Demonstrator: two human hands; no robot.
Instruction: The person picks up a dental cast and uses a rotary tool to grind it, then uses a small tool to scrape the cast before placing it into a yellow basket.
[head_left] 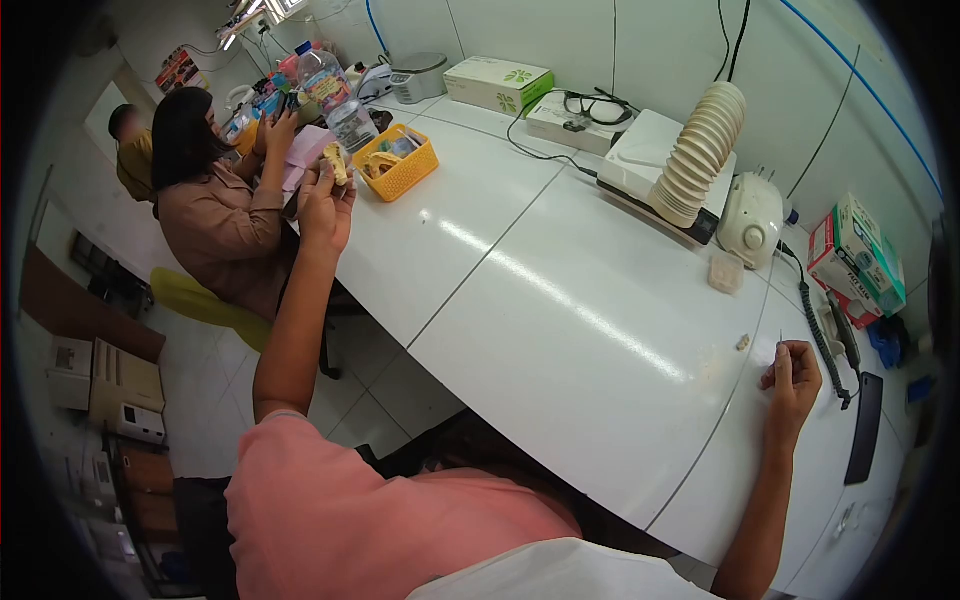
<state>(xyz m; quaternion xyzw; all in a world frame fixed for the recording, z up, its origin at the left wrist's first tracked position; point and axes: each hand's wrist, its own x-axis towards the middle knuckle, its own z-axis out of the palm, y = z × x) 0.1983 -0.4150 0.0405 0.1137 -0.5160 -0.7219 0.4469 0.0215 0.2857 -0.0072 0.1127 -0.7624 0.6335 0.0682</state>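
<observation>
My left hand [326, 208] is stretched out to the left, closed on a yellowish dental cast [336, 164] held above the table's edge. Right beside it stands a yellow basket [400, 178] with similar yellow pieces and other small things inside. At the right of the table, my right hand [796, 378] pinches a thin pin-like metal piece [781, 338], too small to name surely. A small beige lump [743, 342] lies on the table just left of that hand. Farther right rests a handpiece [842, 330] with a coiled black cord.
A ribbed hose [700, 150] rises from a white box unit [640, 180], beside a cream control unit [750, 215]. Stacked boxes [855, 255] stand at the right. A green-white box [498, 84], a scale [418, 78] and a bottle [335, 95] line the back. A seated person [215, 215] holds a phone.
</observation>
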